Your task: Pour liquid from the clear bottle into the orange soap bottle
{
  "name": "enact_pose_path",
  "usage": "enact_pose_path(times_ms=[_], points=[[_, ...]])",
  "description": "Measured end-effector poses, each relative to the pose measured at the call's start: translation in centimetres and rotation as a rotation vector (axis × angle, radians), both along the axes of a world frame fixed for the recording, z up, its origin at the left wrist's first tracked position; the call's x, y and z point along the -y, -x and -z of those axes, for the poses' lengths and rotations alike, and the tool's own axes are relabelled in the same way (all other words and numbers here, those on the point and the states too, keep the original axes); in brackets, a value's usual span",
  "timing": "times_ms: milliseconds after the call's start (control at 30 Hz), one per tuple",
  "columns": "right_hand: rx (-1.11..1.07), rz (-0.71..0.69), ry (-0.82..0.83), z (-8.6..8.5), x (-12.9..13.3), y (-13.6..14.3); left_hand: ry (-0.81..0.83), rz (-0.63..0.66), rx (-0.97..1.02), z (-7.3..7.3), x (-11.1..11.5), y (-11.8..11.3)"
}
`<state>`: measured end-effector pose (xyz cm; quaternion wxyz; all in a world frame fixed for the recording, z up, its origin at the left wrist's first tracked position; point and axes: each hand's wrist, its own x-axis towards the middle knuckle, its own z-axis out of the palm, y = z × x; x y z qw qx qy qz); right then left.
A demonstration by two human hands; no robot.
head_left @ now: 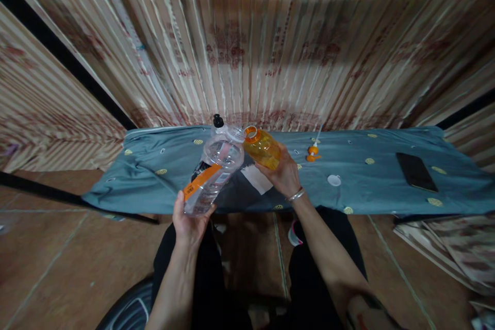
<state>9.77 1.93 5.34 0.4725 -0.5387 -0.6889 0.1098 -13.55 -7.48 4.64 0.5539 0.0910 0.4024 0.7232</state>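
Observation:
My left hand (192, 224) is wrapped round the base of a large clear plastic bottle (211, 188) with an orange label band. The bottle leans up and to the right, its open mouth close to the neck of an amber plastic bottle (266, 149). Whether the two mouths touch, I cannot tell. My right hand (285, 172) grips the amber bottle, tilted toward the left with its uncapped mouth showing. Behind the clear bottle, partly hidden, is a clear bottle with a black cap (218, 121). An orange pump head (313, 152) and a round white cap (334, 180) lie on the cloth.
A teal patterned cloth (371, 178) covers the narrow table. A black phone (416, 171) lies at its right, and a white tissue (257, 179) sits near the front middle. Dark metal bars (65, 51) and a striped curtain (266, 36) surround the table.

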Motion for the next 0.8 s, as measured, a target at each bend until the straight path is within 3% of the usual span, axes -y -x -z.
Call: enact_pose_path(times_ms=[300,800], points=[[-0.075,0.020,0.043,1.8,-0.1,0.7,-0.057,-0.029,-0.101,-0.7,0.2,0.3],[-0.086,0.021,0.086,3.6,0.2,0.8,-0.099,-0.013,-0.153,-0.6,0.6,0.6]])
